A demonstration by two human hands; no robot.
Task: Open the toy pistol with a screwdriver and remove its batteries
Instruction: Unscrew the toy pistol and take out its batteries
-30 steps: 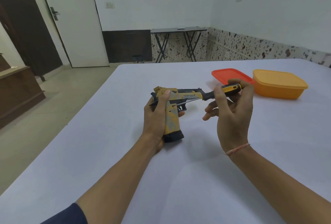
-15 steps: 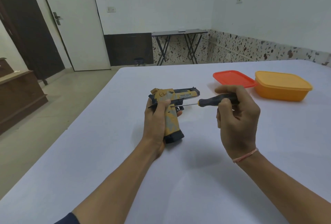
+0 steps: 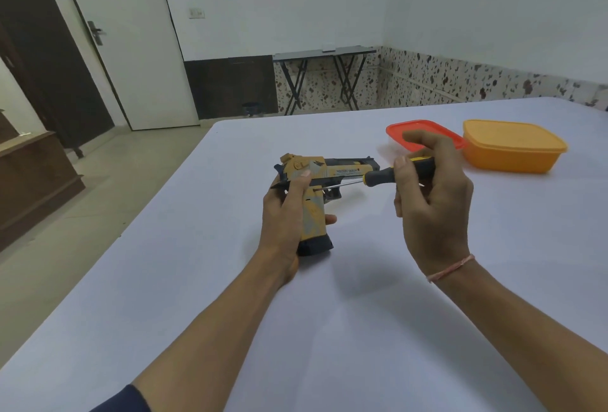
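head view: only one camera here, so it's all from this

pistol (image 3: pixel 324 173): toy one, yellow and dark, held up just off the table (image 3: pixel 197 280) around the middle, closer to the far edge than to me. Barrel points right, grip hangs down

left hand (image 3: pixel 286 214): wrapped round the grip from the left side, thumb lying up along the frame, so it's grasping the pistol and keeping it steady

right hand (image 3: pixel 431 194): pinching the screwdriver (image 3: pixel 388 176) handle with thumb and fingers, rest of the fingers loosely curled

screwdriver tip: shaft runs left, tip sits at a spot on the side just above the grip. Looks like a screw there but too small to say for sure

boxes: red box (image 3: pixel 424 130) and orange box (image 3: pixel 513 145), both lidded, side by side near the far right corner, well apart from the pistol

progress: early, I'd say. Pistol looks fully shut, no cover off, no batteries visible anywhere

left to do: back the screw(s) out, open the cover, pull the batteries
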